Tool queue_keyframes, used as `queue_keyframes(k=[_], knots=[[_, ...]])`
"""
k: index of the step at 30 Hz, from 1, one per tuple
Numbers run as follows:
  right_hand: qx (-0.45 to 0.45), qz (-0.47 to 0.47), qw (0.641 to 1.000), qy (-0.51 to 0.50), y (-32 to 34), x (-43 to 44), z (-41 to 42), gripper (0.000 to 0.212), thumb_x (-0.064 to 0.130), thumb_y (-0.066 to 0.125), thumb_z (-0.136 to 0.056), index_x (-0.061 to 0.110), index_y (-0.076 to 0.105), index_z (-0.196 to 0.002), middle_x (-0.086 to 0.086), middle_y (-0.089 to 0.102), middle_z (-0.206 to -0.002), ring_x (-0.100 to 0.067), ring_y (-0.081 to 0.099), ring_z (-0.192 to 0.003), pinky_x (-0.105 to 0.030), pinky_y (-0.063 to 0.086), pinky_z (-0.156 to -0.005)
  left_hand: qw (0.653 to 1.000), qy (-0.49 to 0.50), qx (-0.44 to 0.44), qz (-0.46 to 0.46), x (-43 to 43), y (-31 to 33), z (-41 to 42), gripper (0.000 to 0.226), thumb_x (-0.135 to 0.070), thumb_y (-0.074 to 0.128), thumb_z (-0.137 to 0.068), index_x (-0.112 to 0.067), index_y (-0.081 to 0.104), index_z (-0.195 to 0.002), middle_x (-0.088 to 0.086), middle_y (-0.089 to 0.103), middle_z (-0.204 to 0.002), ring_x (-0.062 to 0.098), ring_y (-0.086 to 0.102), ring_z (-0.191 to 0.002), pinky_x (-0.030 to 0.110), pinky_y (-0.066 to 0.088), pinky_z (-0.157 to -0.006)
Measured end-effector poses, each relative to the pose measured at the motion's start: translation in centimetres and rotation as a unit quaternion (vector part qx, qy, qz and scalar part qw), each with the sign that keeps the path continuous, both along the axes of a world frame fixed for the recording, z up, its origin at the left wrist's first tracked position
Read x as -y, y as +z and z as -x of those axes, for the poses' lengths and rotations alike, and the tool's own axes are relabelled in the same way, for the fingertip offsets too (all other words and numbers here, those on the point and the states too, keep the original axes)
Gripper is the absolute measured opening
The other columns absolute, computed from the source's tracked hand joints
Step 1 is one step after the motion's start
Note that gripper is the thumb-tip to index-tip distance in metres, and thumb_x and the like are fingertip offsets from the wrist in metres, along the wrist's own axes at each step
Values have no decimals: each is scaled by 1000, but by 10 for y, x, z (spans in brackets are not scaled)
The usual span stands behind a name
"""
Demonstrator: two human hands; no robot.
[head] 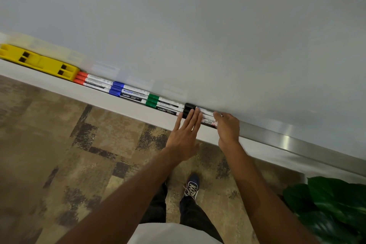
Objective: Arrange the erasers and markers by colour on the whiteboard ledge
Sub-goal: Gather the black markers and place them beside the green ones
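Here we square up the black-capped white-barrelled whiteboard markers [200, 115], the last colour group, lying at the centre of the frame on the long white whiteboard ledge [118, 103]. Our left hand [184, 134] lies flat, fingers spread, fingertips on the caps; our right hand [227, 128] presses the barrel ends, fingers curled, gripping nothing that we can see. Their long axis follows the ledge, caps toward the upper left, like the green [164, 103], blue [128, 92] and red marker groups [93, 81] and the yellow plastic erasers [39, 62] beyond. Next, we judge, a gentle nudge flush against the green group.
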State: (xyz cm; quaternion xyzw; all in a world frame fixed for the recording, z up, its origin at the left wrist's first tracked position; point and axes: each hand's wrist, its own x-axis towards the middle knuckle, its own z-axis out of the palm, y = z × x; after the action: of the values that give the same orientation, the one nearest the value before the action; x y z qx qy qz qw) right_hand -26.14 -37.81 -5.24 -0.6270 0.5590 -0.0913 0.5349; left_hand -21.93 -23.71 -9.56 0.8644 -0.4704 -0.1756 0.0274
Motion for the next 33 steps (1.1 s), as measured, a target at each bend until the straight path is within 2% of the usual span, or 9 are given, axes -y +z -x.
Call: queue_keyframes(k=[8, 12, 14, 17, 20, 22, 24, 25, 33], knots=[[4, -53, 999, -8, 9, -14, -9, 43, 31, 65, -88, 7, 59, -123, -13, 65, -123, -30, 62, -111, -47, 49, -99, 1000, 24, -11, -5, 1, 4, 7, 95, -26, 44, -91, -7, -26, -152, 12, -35, -159, 25, -31, -148, 52, -9, -123], [2, -72, 997, 11, 9, -18, -8, 68, 36, 63, -90, 10, 36, -147, -10, 43, -151, -29, 43, -136, -45, 37, -113, 1000, 19, -3, -13, 0, 3, 7, 95, -26, 44, -91, -6, -26, -151, 13, -36, -159, 26, -32, -147, 52, -9, -122], [-17, -52, 998, 30, 8, -19, -5, 72, 39, 59, -92, 14, 28, -152, -8, 33, -157, -29, 36, -142, -43, 33, -114, 1000, 18, -5, -13, -1, 3, 6, 95, -27, 44, -92, -6, -26, -152, 13, -36, -159, 26, -33, -147, 52, -10, -122], [-77, 52, 992, 87, 5, -25, 3, 69, 38, 54, -96, 13, 25, -154, -8, 28, -160, -28, 30, -146, -42, 28, -116, 1000, 16, -2, -8, -1, 0, 5, 97, -30, 46, -92, -6, -26, -152, 13, -35, -159, 25, -33, -147, 52, -11, -122], [-121, 234, 946, 191, -2, -37, 18, 62, 34, 48, -99, 12, 27, -153, -8, 28, -160, -25, 25, -148, -44, 26, -119, 1000, 12, 17, -7, -3, -2, 0, 98, -35, 48, -92, -7, -23, -153, 13, -30, -161, 25, -32, -147, 52, -15, -121], [-140, 349, 872, 313, -12, -43, 27, 61, 33, 43, -102, 9, 23, -154, -11, 22, -161, -26, 16, -150, -45, 20, -122, 999, 14, 34, -1, -5, -5, -3, 92, -40, 44, -95, -7, -18, -155, 13, -25, -164, 26, -27, -150, 53, -13, -121], [-160, 402, 801, 415, -25, -47, 33, 64, 36, 37, -103, 7, 12, -155, -12, 8, -164, -25, 2, -152, -47, 11, -123, 999, 18, 46, 7, -8, -5, -7, 85, -41, 37, -98, -8, -15, -156, 12, -21, -165, 26, -23, -151, 54, -9, -122], [-170, 412, 781, 436, -31, -47, 35, 66, 39, 35, -104, 8, 8, -156, -12, 4, -164, -25, -1, -152, -49, 10, -123, 999, 17, 49, 8, -10, -6, -9, 83, -40, 36, -98, -9, -14, -156, 12, -20, -165, 26, -23, -151, 54, -9, -122], [-230, 429, 756, 438, -51, -49, 38, 72, 54, 23, -102, 9, 9, -156, -9, 5, -165, -23, -1, -152, -53, 8, -122, 999, -5, 49, -6, -21, -9, -24, 88, -37, 41, -96, -13, -19, -156, 8, -27, -164, 27, -25, -151, 54, -16, -120]])
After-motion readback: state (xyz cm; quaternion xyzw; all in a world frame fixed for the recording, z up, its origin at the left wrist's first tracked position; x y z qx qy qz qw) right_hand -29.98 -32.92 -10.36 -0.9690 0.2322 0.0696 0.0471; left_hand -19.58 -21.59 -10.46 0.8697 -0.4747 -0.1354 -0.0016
